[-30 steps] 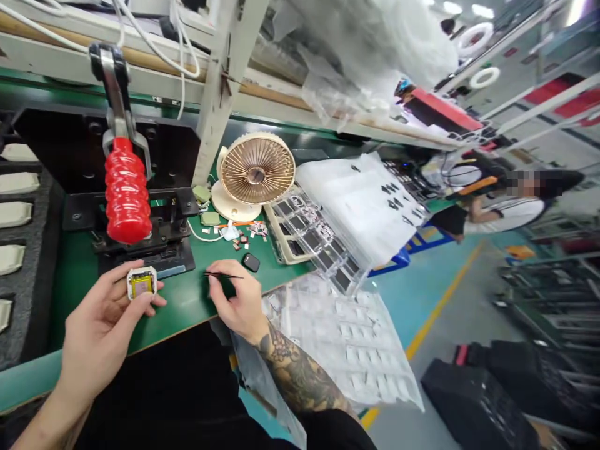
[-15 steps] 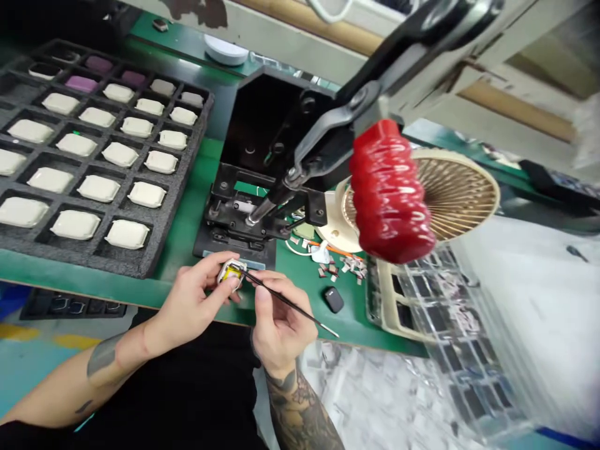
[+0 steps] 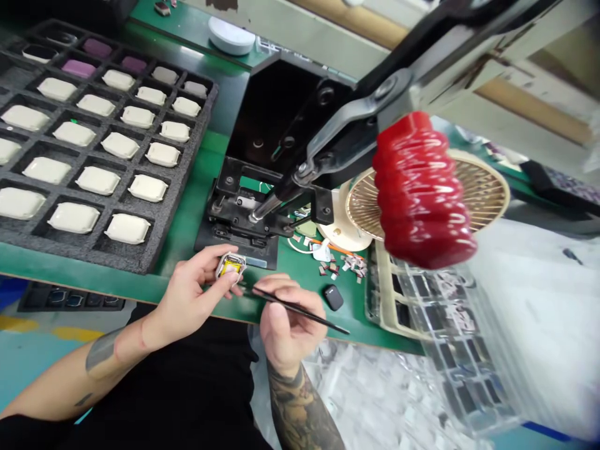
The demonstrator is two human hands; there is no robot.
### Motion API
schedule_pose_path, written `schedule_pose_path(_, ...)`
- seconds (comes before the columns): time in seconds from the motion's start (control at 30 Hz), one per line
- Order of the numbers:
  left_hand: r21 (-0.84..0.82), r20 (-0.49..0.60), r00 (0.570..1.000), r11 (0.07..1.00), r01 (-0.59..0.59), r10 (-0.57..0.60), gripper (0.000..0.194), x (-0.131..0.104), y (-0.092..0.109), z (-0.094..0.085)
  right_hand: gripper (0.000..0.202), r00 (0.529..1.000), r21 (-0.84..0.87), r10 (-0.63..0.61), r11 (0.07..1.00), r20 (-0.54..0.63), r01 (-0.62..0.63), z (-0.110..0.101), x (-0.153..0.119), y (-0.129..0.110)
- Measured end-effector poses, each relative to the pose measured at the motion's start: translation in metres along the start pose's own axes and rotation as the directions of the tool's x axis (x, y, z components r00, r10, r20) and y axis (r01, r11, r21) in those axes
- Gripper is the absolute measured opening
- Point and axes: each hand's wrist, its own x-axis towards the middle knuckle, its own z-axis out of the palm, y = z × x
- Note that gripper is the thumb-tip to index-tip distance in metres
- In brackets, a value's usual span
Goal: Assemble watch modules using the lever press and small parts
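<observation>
Between the thumb and fingers of my left hand (image 3: 199, 281) is a small open watch case (image 3: 230, 267), pale-rimmed with a yellow part inside. It is held just in front of the black base of a lever press (image 3: 262, 219). My right hand (image 3: 293, 319) is closed around slim black tweezers (image 3: 304, 309), pointed toward the case but apart from it. Their far end sticks out to the lower right. The fingertips of my right hand partly hide the tool's grip.
At left lies a dark foam tray (image 3: 154, 244) with cream cases in its compartments. The press's red handle (image 3: 424, 194) juts over the right side. Behind it stands a beige fan (image 3: 487, 187). Small loose parts (image 3: 354, 265), a black box (image 3: 333, 297) and clear plastic trays (image 3: 450, 331) sit at right.
My right hand has drawn the tweezers back to the right, away from the watch case. My left hand still holds the case in nearly the same place. The camera view has shifted slightly.
</observation>
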Motion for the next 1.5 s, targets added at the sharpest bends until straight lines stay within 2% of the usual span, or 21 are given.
schedule_pose_path(0.13,-0.088,-0.032,0.999,0.996,-0.018,0.016,0.039,0.001,0.003,0.002,0.009,0.987,-0.091,0.030,0.995,-0.157,-0.044,0.003,0.000,0.001)
schedule_pose_path(0.37,-0.128,0.007,1.000,0.991,0.029,-0.028,0.043,0.001,0.007,-0.007,0.008,0.985,-0.041,0.150,0.987,-0.086,-0.154,0.008,0.001,0.006)
schedule_pose_path(0.47,-0.144,-0.072,0.995,0.988,0.055,-0.066,0.042,0.001,0.009,-0.009,0.015,0.986,0.040,0.167,0.985,-0.021,-0.166,0.009,0.001,-0.005)
schedule_pose_path(0.53,-0.114,-0.156,0.983,0.990,0.079,-0.096,0.042,0.002,0.011,-0.009,0.022,0.992,0.109,0.124,0.986,0.008,-0.124,-0.006,0.004,-0.020)
schedule_pose_path(0.6,-0.070,-0.198,0.974,0.993,0.095,-0.107,0.042,0.003,0.011,-0.008,0.026,0.999,0.152,0.044,0.987,0.021,-0.047,-0.040,0.010,-0.043)
schedule_pose_path(0.67,-0.030,-0.184,0.977,0.994,0.102,-0.105,0.043,0.002,0.009,-0.010,0.032,0.999,0.112,-0.049,0.993,0.016,0.047,-0.095,0.023,-0.070)
schedule_pose_path(0.73,0.027,-0.156,0.983,0.994,0.107,-0.102,0.048,0.000,0.006,-0.013,0.043,0.995,-0.094,-0.103,0.990,0.012,0.103,-0.161,0.046,-0.093)
schedule_pose_path(0.77,0.069,-0.137,0.985,0.991,0.111,-0.101,0.053,0.000,0.004,-0.014,0.049,0.989,-0.221,-0.135,0.968,-0.062,0.118,-0.193,0.060,-0.100)
schedule_pose_path(0.8,0.119,-0.112,0.988,0.986,0.117,-0.104,0.060,0.000,0.003,-0.016,0.049,0.963,-0.353,-0.190,0.929,-0.193,0.113,-0.222,0.076,-0.104)
schedule_pose_path(0.9,0.304,0.007,0.990,0.944,0.132,-0.140,0.074,0.002,0.001,-0.019,0.036,0.755,-0.665,-0.444,0.747,-0.483,0.013,-0.272,0.114,-0.099)
schedule_pose_path(0.93,0.361,0.042,0.988,0.925,0.121,-0.146,0.073,0.003,0.000,-0.019,0.033,0.710,-0.718,-0.500,0.696,-0.495,-0.011,-0.273,0.119,-0.095)
schedule_pose_path(0.97,0.410,0.064,0.988,0.906,0.103,-0.141,0.068,0.003,-0.001,-0.018,0.029,0.705,-0.759,-0.532,0.651,-0.470,-0.015,-0.267,0.119,-0.091)
schedule_pose_path(1.03,0.478,0.068,0.993,0.877,0.056,-0.100,0.057,0.003,-0.007,-0.017,0.015,0.788,-0.826,-0.530,0.562,-0.313,0.050,-0.237,0.104,-0.083)
schedule_pose_path(1.1,0.507,0.037,0.998,0.862,0.023,-0.049,0.050,0.001,-0.013,-0.016,0.010,0.885,-0.860,-0.464,0.443,0.021,0.253,-0.197,0.079,-0.074)
schedule_pose_path(1.13,0.519,0.020,0.999,0.854,0.020,-0.036,0.049,-0.001,-0.016,-0.016,0.014,0.873,-0.833,-0.415,0.365,0.256,0.417,-0.177,0.067,-0.068)
schedule_pose_path(1.17,0.533,0.006,1.000,0.846,0.020,-0.028,0.048,-0.002,-0.019,-0.017,0.016,0.820,-0.790,-0.355,0.269,0.450,0.550,-0.160,0.055,-0.062)
schedule_pose_path(1.23,0.552,-0.005,1.000,0.833,0.013,-0.012,0.047,-0.004,-0.023,-0.019,0.013,0.696,-0.687,-0.194,0.121,0.691,0.716,-0.134,0.040,-0.048)
schedule_pose_path(1.3,0.560,0.004,1.000,0.828,-0.005,0.004,0.045,-0.005,-0.024,-0.021,0.011,0.653,-0.650,-0.039,0.060,0.757,0.757,-0.124,0.035,-0.037)
schedule_pose_path(1.37,0.549,0.030,0.999,0.835,-0.035,0.023,0.043,-0.005,-0.023,-0.021,0.019,0.665,-0.669,0.074,0.096,0.743,0.737,-0.129,0.041,-0.033)
schedule_pose_path(1.43,0.534,0.053,0.998,0.844,-0.048,0.024,0.042,-0.004,-0.022,-0.021,0.029,0.750,-0.764,0.148,0.128,0.645,0.632,-0.148,0.061,-0.037)
schedule_pose_path(1.5,0.506,0.071,0.997,0.861,-0.056,0.024,0.045,-0.002,-0.022,-0.019,0.032,0.897,-0.924,0.223,0.090,0.383,0.372,-0.176,0.094,-0.046)
